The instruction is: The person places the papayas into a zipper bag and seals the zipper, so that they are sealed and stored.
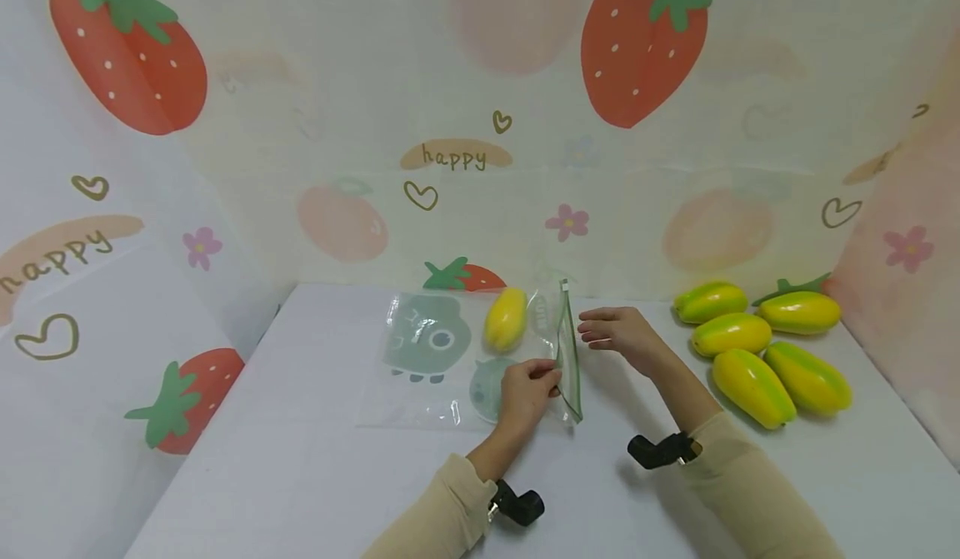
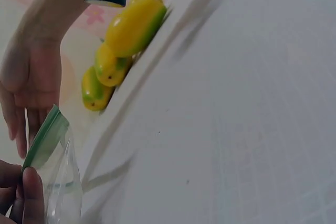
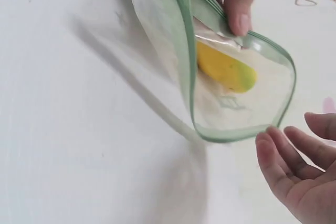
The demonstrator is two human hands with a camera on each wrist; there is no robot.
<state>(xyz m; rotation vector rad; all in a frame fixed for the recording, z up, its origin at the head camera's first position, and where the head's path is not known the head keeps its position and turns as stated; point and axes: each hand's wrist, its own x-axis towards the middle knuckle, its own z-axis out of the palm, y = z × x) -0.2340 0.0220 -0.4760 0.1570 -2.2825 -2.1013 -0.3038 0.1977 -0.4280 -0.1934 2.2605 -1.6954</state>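
Note:
A clear zip bag [image 1: 435,409] with a printed green cartoon creature and a green zip edge lies on the white table. Inside it is one yellow-green fruit that looks like a papaya [image 1: 506,321]. My left hand [image 1: 527,392] pinches the bag's top edge between thumb and fingers. In the right wrist view, the green rim [image 3: 190,77] gapes and the papaya [image 3: 231,69] shows through the mouth. My right hand [image 1: 618,336] is just right of the mouth, holding nothing, its fingers spread and slightly bent. Its fingertips are close to the rim; touching or apart, I cannot tell.
Several more papayas [image 1: 753,388] lie in a group at the table's right, beyond my right forearm. A printed strawberry sheet [image 1: 450,84] stands behind the table, with similar sheets at both sides. Each wrist wears a black camera mount [image 1: 660,451].

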